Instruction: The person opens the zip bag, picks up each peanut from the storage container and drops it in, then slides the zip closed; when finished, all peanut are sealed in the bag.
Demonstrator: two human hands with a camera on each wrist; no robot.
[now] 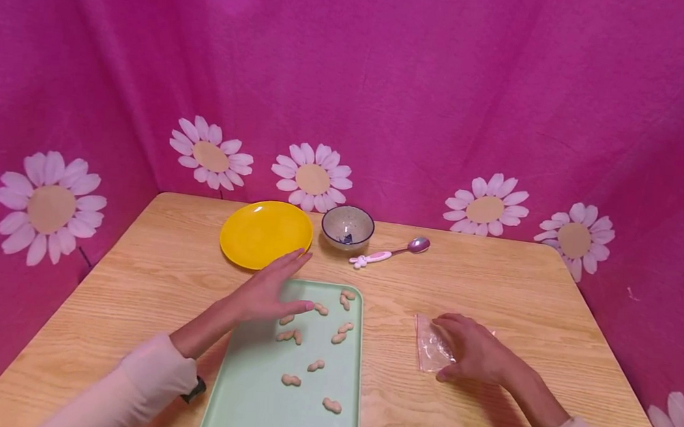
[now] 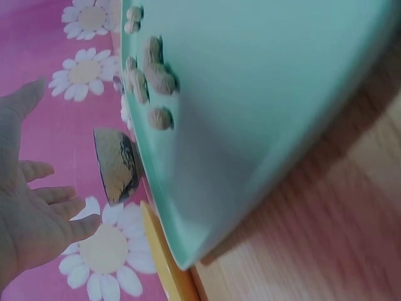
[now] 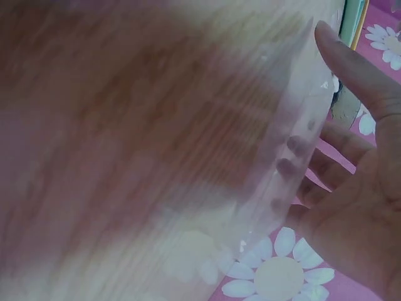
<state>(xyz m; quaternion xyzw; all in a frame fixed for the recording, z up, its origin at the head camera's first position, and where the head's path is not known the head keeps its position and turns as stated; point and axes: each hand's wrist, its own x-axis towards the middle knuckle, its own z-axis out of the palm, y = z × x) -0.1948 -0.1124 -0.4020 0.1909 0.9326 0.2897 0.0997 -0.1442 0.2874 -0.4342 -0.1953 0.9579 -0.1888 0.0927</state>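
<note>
A pale green tray (image 1: 248,404) holds several unshelled peanuts (image 1: 291,380), scattered over its surface. Above the tray's far left part, my left hand (image 1: 263,293) hovers with fingers extended and thumb apart, holding nothing. In the left wrist view that hand (image 2: 37,213) is clear of the peanuts (image 2: 156,66). To the right of the tray, a clear plastic bag (image 1: 430,346) lies on the table. My right hand (image 1: 475,349) is over the bag's right part, thumb and fingers spread wide. The right wrist view shows its fingertips at the edge of the transparent bag (image 3: 269,175).
A yellow plate (image 1: 264,235) sits behind the tray at the left. Beside it stands a small bowl with a blue rim (image 1: 348,227). A spoon with a pink handle (image 1: 380,256) lies to its right. Pink flowered cloth (image 1: 384,98) encloses the wooden table (image 1: 491,281).
</note>
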